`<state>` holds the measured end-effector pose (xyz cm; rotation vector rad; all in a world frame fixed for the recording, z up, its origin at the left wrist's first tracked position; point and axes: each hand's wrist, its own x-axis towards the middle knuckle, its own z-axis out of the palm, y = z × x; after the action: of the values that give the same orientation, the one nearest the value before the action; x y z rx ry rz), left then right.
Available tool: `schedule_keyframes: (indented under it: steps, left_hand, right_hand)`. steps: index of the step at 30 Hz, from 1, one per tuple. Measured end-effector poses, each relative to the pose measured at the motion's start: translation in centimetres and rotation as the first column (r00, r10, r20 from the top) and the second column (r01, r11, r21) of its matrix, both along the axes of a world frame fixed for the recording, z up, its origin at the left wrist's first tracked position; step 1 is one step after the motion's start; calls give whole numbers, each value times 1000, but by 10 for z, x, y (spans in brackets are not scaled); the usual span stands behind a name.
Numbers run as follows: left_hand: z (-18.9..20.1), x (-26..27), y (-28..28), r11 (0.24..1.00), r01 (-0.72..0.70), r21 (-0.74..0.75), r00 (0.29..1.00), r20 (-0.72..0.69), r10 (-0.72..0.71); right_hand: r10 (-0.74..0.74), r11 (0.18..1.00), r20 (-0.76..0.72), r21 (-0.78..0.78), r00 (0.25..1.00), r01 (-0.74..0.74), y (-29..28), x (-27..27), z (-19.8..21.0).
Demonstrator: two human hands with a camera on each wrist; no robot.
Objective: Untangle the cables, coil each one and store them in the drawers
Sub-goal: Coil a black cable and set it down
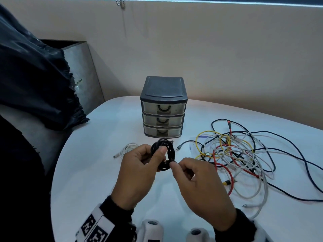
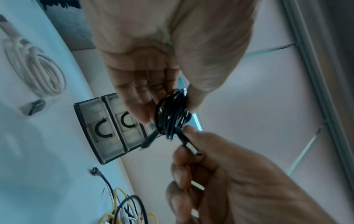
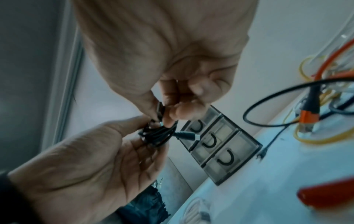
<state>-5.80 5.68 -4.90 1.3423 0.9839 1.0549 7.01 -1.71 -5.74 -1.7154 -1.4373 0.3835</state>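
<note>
Head view first, from the left: a dark crinkled plastic bag [image 1: 35,75] hangs over a grey metal bin [image 1: 82,70] against the beige wall [image 1: 209,49]. Beside them begins the white rounded table [image 1: 97,172], pale blue under the room's light. A coiled white cable [image 1: 127,148] lies on it, left of the hands. At the middle, the left hand [image 1: 138,173] grips a black cable coil [image 1: 163,154] between thumb and fingers, held above the table in front of the drawer unit [image 1: 164,107], whose three drawers are closed. The right hand [image 1: 199,186], close against it, pinches the coil's loose end; the right wrist view shows a connector sticking out of the coil. Further right, a tangle of cables [image 1: 244,158], yellow, red, white and dark, sprawls over the table to its edge.
</note>
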Motion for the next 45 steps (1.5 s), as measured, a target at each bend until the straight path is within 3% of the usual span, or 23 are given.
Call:
schedule_keyframes:
  steps: [6,11,15,17,20,22,26,29,32,37,41,45]
  left_hand:
    - [0,-5,6,975,-2,-223,984,172,41]
    - [7,-11,11,907,111,-407,875,473,105]
    - [9,-12,13,902,126,-412,831,540,131]
    - [8,-12,13,918,108,-380,847,518,115]
    - [8,-12,12,944,112,-312,894,447,41]
    - [8,-10,8,949,143,-282,914,406,-17]
    - [7,-10,4,959,161,-234,936,344,-73]
    - [1,-10,2,965,148,-214,957,278,-85]
    - [-9,-13,3,969,154,-191,979,162,-123]
    - [-22,-29,12,980,103,-169,987,-107,-122]
    - [-22,-38,19,974,-99,-203,995,-24,96]
    - [-24,-42,21,959,-162,-231,985,14,170]
  right_hand:
    - [34,991,230,121,973,-64,-10,-1,6]
    - [95,988,205,99,974,-117,-9,-2,0]
    - [184,979,137,60,973,-193,-9,-8,5]
    - [179,983,73,32,981,-182,-9,-7,8]
    - [19,1000,-230,20,973,-15,-5,-6,11]
    - [-37,999,-390,-49,920,20,-1,-6,9]
    - [-12,990,-649,-114,760,-81,4,-25,3]
    - [-5,998,-688,-50,726,-40,4,-34,-2]
    - [34,998,-647,-18,762,-60,3,-35,-5]
    - [-32,993,-638,-110,769,-50,3,-27,-10]
    - [-167,980,-641,-194,749,53,30,-22,-18]
    - [-167,944,-693,-317,701,-88,58,-25,-22]
